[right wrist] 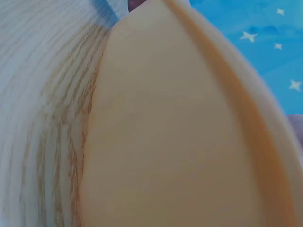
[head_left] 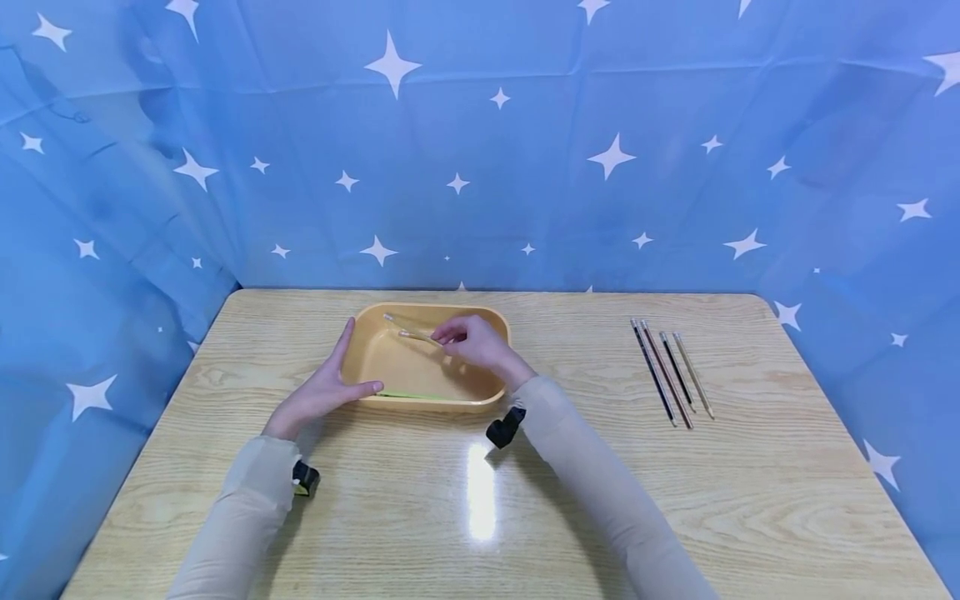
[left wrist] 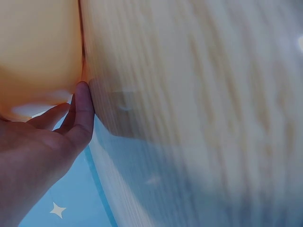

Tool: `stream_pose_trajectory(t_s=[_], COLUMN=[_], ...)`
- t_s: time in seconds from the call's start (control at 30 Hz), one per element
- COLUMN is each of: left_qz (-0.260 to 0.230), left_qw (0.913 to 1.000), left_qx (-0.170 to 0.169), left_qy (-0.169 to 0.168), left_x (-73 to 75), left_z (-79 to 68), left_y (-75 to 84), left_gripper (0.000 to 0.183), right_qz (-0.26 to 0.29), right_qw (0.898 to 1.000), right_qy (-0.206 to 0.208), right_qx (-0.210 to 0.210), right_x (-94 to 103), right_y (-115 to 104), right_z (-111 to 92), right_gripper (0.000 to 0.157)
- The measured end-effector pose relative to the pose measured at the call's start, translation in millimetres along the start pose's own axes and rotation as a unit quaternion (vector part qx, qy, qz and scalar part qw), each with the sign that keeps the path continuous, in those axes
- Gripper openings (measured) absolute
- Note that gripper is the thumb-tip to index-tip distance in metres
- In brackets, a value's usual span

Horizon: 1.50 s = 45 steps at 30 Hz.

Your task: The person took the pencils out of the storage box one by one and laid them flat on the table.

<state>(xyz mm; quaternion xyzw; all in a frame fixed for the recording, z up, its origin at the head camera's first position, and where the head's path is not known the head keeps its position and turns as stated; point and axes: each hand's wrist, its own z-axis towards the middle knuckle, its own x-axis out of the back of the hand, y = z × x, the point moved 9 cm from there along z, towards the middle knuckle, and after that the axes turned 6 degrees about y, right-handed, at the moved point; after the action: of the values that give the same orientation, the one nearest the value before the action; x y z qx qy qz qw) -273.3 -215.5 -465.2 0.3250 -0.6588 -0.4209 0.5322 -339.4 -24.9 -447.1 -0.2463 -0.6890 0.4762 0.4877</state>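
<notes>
A shallow yellow-orange tray [head_left: 390, 367] lies near the back of the table, left of centre. The left hand [head_left: 327, 385] is spread around its front left corner, fingers along the left side and thumb across the front rim. In the left wrist view, the fingertips touch the tray's outer wall [left wrist: 38, 52] low down. Inside the tray, the right hand [head_left: 472, 340] pinches a pale pencil [head_left: 417, 337] with its eraser end toward the left. Another pale pencil [head_left: 395, 319] lies behind it, partly hidden. Along the front inner wall runs a green pencil [head_left: 408, 396].
Several pencils [head_left: 660, 371] lie side by side on the right of the wooden table [head_left: 570, 500], dark, reddish and pale ones. A blue cloth [head_left: 525, 208] with white stars hangs behind and at both sides.
</notes>
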Motion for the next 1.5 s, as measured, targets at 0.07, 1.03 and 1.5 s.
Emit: stream_pose_trajectory(t_s=[0.07,1.03,1.5], left_qz=[0.002,0.013,0.021], left_qw=[1.0,0.9999,0.9998], left_qx=[-0.001,0.0,0.0], left_qy=[0.0,0.004,0.007], left_x=[0.4,2.4,0.4], left_z=[0.0,-1.1,-0.8], left_y=[0.5,-1.3,-0.4], left_gripper=[0.106,0.106,0.107], right_qz=[0.003,0.005,-0.005], right_qw=[1.0,0.997,0.999], right_qy=[-0.003,0.021,0.037], right_qx=[0.01,0.069,0.036], right_x=[1.3,78.6,112.8], right_y=[-5,-8,-9], right_z=[-3,-56,-94], right_gripper=[0.023,0.022,0.025])
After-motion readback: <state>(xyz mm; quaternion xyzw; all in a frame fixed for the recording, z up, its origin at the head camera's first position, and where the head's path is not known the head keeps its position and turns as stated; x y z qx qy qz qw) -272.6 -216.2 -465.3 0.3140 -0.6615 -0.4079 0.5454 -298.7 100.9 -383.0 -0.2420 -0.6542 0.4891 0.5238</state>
